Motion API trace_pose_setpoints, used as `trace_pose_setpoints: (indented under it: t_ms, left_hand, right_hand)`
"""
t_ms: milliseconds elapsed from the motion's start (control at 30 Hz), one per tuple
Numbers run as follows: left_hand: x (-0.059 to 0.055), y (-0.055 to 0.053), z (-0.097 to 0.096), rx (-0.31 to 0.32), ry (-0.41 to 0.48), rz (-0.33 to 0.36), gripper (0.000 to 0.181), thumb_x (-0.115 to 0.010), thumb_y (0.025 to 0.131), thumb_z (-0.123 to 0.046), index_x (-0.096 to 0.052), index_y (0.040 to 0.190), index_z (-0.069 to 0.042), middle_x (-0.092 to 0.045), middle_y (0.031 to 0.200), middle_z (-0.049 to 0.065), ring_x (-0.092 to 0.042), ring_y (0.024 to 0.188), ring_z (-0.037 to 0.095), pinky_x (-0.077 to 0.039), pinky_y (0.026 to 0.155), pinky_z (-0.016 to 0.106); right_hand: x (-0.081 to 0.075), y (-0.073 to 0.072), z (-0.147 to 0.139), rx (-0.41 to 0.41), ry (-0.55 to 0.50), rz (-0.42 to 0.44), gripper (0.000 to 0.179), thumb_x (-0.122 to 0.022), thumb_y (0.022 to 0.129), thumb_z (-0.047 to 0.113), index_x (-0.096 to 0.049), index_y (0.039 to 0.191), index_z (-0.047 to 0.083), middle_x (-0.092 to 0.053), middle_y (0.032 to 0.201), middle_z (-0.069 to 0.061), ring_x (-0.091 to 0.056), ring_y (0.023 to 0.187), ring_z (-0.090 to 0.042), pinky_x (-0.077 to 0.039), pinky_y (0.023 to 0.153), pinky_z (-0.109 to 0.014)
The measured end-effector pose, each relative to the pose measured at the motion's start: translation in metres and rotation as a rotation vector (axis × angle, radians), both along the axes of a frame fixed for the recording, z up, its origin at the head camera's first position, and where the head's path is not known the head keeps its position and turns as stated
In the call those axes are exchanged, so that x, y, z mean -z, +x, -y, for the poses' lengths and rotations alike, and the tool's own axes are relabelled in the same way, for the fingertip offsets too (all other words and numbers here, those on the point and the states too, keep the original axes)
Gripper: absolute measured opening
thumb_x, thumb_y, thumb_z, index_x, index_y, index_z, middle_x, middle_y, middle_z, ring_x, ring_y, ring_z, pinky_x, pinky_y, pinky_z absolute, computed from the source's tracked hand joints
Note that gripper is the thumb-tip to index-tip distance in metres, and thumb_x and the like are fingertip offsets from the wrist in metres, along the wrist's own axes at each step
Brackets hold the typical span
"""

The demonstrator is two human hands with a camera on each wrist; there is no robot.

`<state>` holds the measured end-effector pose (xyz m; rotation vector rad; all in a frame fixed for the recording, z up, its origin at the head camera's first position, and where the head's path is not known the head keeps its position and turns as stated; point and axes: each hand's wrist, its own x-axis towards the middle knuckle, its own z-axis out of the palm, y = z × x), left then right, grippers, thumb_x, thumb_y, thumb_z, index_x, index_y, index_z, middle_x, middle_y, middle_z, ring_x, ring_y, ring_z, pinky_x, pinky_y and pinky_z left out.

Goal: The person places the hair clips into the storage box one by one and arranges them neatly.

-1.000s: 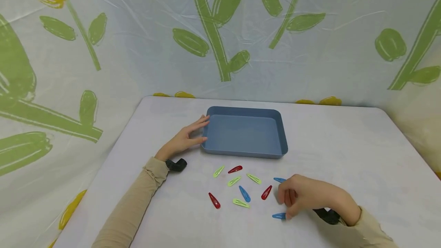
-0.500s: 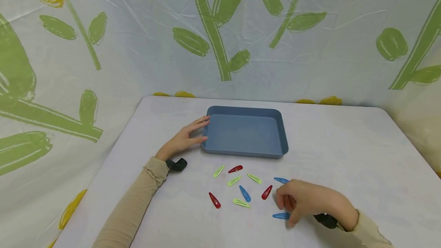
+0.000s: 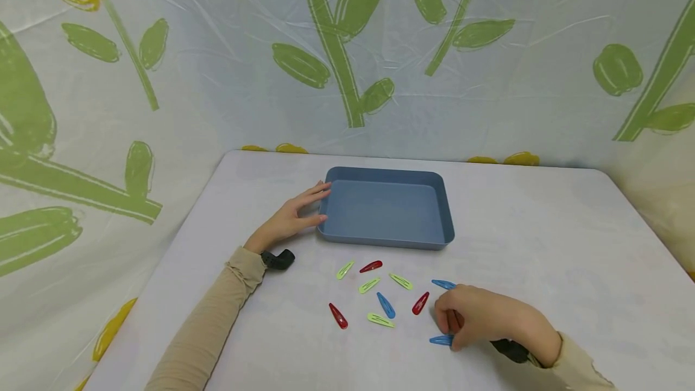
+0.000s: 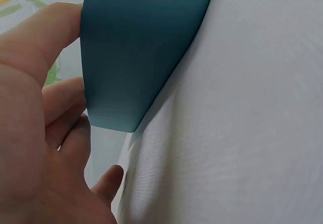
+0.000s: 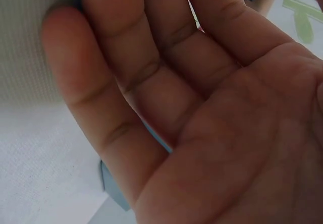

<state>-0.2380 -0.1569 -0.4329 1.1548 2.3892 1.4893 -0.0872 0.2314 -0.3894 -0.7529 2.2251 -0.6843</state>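
My left hand (image 3: pixel 285 220) touches the left side of a blue rectangular tray (image 3: pixel 445 210), fingers extended and spread along its rim. Close up in the left wrist view, fingers meet the tray's outer wall (image 4: pixel 141 57). My right hand (image 3: pixel 483 312) is low over the table with curled fingers. Its thumb overlaps the right end of a blue snap hair clip (image 3: pixel 440 340); whether the clip is pinched I cannot tell. Another blue hair clip (image 3: pixel 443 284) lies just beyond the knuckles, partly covered. In the right wrist view my right hand (image 5: pixel 202 118) hides the clip.
Left of my right hand lie a red clip (image 3: pixel 420 303), a blue clip (image 3: pixel 386 305) and a green clip (image 3: pixel 381 320). Further left are another red clip (image 3: pixel 338 316) and several more green and red ones below the tray. A flowered cloth (image 3: pixel 217 77) hangs behind the table.
My right thumb draws back off the near blue clip, then returns over its right end. The clip stays about where it was. My left hand and the tray have hardly moved.
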Motion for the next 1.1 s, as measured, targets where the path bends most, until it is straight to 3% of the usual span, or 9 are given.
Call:
trace_pose_setpoints:
  t_ms: [233,700,1000,1100]
  left_hand:
    - [-0.0039,0.0021,-0.0011,0.007,0.034,-0.012,0.057,-0.067,0.091,0.006,-0.043,0.143,0.013,-0.036,0.153,0.028,-0.016,0.147,0.045,-0.020,0.117,0.056]
    - [-0.0023,0.0009,-0.0010,0.006,0.036,0.022,0.057,-0.067,0.093,0.003,-0.043,0.144,0.010,-0.035,0.155,0.023,-0.016,0.149,0.039,-0.019,0.119,0.053]
    - [0.0007,-0.0004,0.0003,0.015,0.055,0.040,0.058,-0.067,0.093,0.002,-0.043,0.145,0.008,-0.035,0.155,0.022,-0.015,0.150,0.038,-0.018,0.119,0.052]
    - [0.0021,-0.0014,0.0006,0.017,0.065,0.045,0.058,-0.067,0.092,0.003,-0.044,0.144,0.009,-0.035,0.155,0.023,-0.015,0.150,0.038,-0.018,0.120,0.050]
  right_hand:
    - [0.0016,0.0004,0.0014,0.002,0.009,-0.009,0.028,-0.083,0.075,0.003,-0.062,0.073,0.022,-0.054,0.065,0.013,-0.048,0.058,-0.002,-0.043,0.055,-0.021]
    - [-0.0006,0.0022,0.0036,-0.001,-0.001,-0.013,0.028,-0.081,0.074,0.000,-0.063,0.070,0.021,-0.054,0.065,0.014,-0.047,0.057,-0.001,-0.043,0.054,-0.020]
    - [0.0000,0.0058,0.0063,-0.021,0.041,-0.121,0.029,-0.085,0.074,0.010,-0.060,0.069,0.024,-0.051,0.066,0.015,-0.046,0.059,0.000,-0.042,0.056,-0.020]
    - [0.0007,0.0057,0.0075,-0.023,0.043,-0.121,0.029,-0.084,0.075,0.009,-0.060,0.069,0.024,-0.050,0.066,0.016,-0.046,0.059,0.000,-0.042,0.056,-0.020]
